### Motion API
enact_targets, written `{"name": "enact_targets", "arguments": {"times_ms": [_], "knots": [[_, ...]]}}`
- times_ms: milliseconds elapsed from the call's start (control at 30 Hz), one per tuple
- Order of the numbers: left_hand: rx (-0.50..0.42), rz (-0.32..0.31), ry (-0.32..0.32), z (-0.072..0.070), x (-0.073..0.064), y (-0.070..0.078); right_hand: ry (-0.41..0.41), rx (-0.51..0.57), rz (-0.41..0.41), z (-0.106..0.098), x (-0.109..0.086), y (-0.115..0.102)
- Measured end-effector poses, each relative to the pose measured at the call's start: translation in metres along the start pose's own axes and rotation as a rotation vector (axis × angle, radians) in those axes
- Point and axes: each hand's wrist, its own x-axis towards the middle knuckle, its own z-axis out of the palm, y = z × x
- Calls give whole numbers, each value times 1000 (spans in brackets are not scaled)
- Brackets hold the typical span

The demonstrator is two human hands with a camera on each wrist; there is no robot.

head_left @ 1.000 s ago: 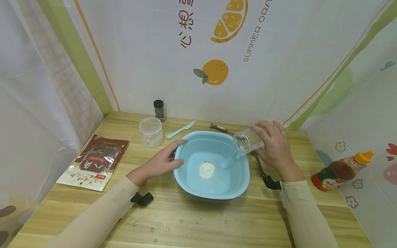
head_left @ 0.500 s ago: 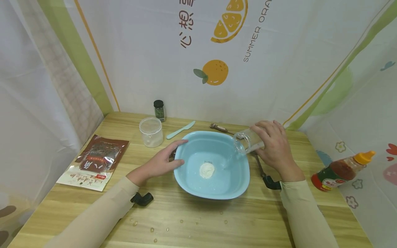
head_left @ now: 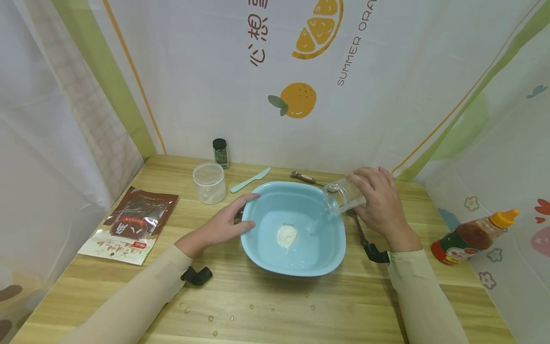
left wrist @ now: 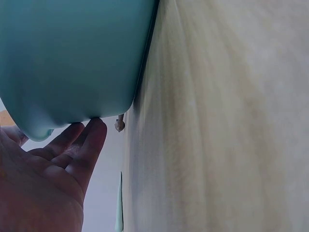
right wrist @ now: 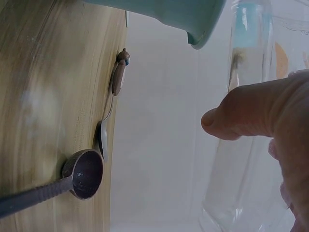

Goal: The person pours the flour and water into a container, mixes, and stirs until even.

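Observation:
A light blue basin (head_left: 253,260) stands mid-table with a mound of white powder (head_left: 286,236) on its floor. My left hand (head_left: 216,227) holds its left rim; in the left wrist view, fingertips (left wrist: 96,126) touch the outer wall below the lip. With my right hand (head_left: 380,200) I grip a clear jar (head_left: 351,193), tilted left with its mouth over the basin's right rim. A thin stream of clear liquid (head_left: 319,222) runs from it into the basin. The right wrist view shows the thumb (right wrist: 241,111) across the jar's side; the other fingers are mostly hidden.
Behind lie a mint knife (head_left: 250,180) and a brown-handled spoon (head_left: 305,177); a dark scoop (right wrist: 87,174) is right. A clear tub (head_left: 209,184), spice jar (head_left: 221,154) and brown packet (head_left: 131,224) stand left. A sauce bottle (head_left: 472,239) is far right. Droplets (head_left: 210,318) dot the front.
Liquid keeps running from the jar into the basin, and small bubbles show in front of the powder. Both hands and the jar have hardly moved.

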Motion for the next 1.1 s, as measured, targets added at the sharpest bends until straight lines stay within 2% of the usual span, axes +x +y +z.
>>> {"name": "enact_targets", "arguments": {"times_ms": [500,767,900,1100], "knots": [[-5,-12,3,0,0,2,-1,3,-1,1,0,0],[-8,-8,2,0,1,0,-18,50,14,2,1,-1],[-12,-9,1,-1,1,0,-27,109,69,1,2,-2],[-21,-7,-3,-1,1,-1,-35,253,217,3,0,2]]}}
